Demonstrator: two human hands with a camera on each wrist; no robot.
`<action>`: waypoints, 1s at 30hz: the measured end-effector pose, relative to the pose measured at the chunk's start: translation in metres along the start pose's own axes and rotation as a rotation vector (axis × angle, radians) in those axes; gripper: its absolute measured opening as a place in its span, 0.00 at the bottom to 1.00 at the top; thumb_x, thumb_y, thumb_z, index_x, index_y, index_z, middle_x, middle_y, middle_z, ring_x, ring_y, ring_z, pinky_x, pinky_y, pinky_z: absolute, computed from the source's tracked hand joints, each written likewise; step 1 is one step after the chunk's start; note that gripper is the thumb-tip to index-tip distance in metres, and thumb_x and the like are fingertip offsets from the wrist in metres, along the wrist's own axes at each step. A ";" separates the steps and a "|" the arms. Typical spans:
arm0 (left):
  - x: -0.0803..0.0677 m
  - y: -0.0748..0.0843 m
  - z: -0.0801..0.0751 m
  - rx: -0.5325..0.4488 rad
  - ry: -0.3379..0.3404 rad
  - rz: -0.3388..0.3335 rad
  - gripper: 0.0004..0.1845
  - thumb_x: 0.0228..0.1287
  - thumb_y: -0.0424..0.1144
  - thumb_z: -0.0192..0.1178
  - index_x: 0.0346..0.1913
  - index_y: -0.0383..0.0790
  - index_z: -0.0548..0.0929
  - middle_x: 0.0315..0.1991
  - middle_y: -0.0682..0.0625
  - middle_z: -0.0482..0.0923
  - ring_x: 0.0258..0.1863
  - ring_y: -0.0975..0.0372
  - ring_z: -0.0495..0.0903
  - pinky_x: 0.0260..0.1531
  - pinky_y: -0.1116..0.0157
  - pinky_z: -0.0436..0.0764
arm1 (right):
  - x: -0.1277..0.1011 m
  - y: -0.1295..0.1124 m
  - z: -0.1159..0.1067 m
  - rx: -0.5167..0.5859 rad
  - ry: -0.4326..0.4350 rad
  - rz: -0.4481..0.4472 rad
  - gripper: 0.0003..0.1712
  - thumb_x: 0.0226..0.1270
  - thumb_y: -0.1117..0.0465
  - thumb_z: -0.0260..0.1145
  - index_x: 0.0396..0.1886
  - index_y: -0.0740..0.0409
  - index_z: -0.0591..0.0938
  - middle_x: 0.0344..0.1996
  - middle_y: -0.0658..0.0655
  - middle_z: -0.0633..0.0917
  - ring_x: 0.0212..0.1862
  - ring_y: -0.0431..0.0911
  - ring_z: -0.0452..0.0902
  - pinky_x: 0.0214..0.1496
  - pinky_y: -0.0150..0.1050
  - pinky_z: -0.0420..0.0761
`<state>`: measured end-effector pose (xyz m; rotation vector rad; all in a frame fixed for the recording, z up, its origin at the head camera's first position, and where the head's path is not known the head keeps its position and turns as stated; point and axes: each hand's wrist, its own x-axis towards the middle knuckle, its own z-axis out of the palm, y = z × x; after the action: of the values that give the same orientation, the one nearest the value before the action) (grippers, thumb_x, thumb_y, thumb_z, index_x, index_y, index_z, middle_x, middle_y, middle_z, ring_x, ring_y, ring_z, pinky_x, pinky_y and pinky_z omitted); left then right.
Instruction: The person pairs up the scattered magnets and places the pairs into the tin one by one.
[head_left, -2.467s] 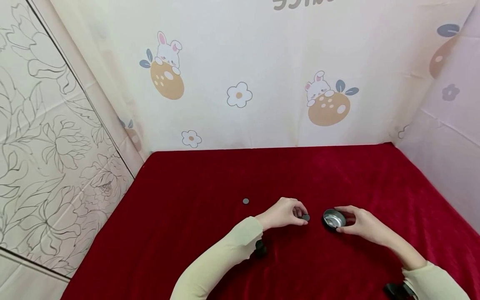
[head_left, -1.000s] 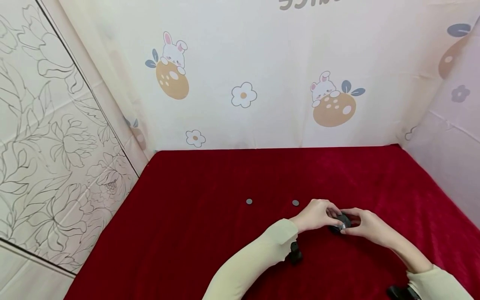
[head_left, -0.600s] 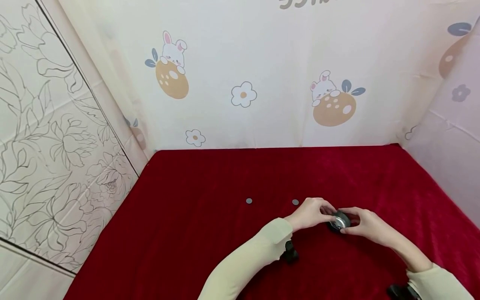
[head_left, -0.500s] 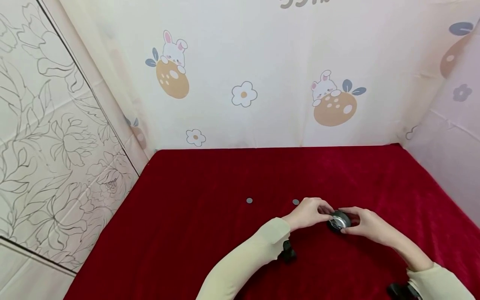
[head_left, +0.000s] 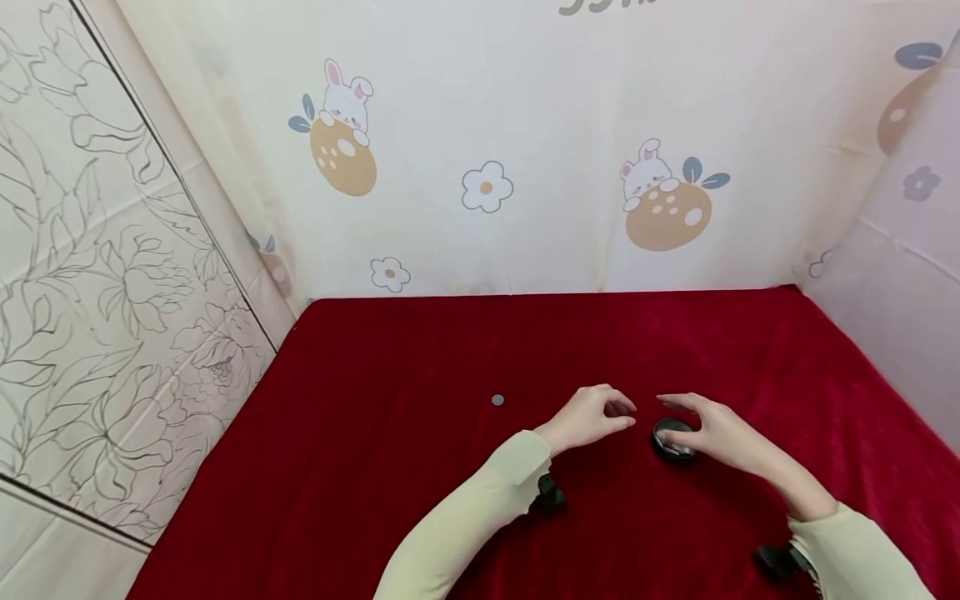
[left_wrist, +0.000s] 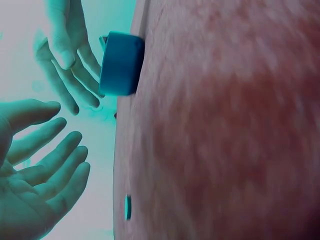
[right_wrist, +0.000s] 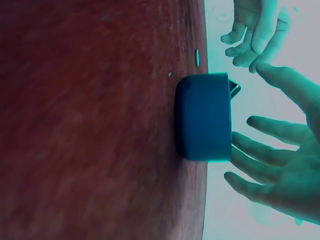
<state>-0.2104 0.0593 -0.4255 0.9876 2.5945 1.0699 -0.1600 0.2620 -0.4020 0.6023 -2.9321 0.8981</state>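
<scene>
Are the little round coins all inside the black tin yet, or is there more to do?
Not all. The black tin stands on the red cloth with its lid tipped up, so it is open. What lies inside cannot be seen. Both hands are free: the right hand hovers open beside the tin, and the left hand is open beside it. One small grey coin lies out on the cloth, to the left of the left hand.

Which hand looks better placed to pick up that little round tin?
The right hand, probably. Its open fingers hover right beside the round tin on the red cloth, nearly touching it. The left hand is also open but sits farther off, nearer the small grey disc.
</scene>
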 end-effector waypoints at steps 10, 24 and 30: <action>-0.015 -0.022 -0.020 -0.009 0.014 -0.026 0.12 0.59 0.41 0.57 0.45 0.43 0.80 0.38 0.57 0.74 0.36 0.71 0.73 0.34 0.79 0.71 | 0.023 -0.011 0.008 0.043 -0.010 -0.043 0.28 0.55 0.56 0.65 0.51 0.69 0.74 0.48 0.65 0.76 0.50 0.58 0.71 0.46 0.52 0.71; -0.034 -0.046 -0.050 -0.003 0.042 -0.071 0.13 0.59 0.39 0.58 0.46 0.39 0.79 0.40 0.51 0.75 0.41 0.63 0.75 0.38 0.76 0.72 | 0.049 -0.020 0.025 0.117 -0.034 -0.068 0.25 0.54 0.59 0.66 0.49 0.70 0.75 0.46 0.66 0.77 0.47 0.57 0.73 0.46 0.52 0.72; -0.044 -0.060 -0.060 0.009 0.058 -0.096 0.14 0.59 0.40 0.58 0.46 0.39 0.79 0.41 0.51 0.75 0.41 0.63 0.74 0.39 0.74 0.72 | 0.059 -0.021 0.031 0.152 -0.063 -0.092 0.24 0.54 0.60 0.66 0.48 0.70 0.75 0.44 0.66 0.78 0.45 0.56 0.74 0.44 0.49 0.74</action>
<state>-0.2305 -0.0338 -0.4264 0.8366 2.6653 1.0789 -0.2043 0.2083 -0.4093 0.7797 -2.8805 1.1179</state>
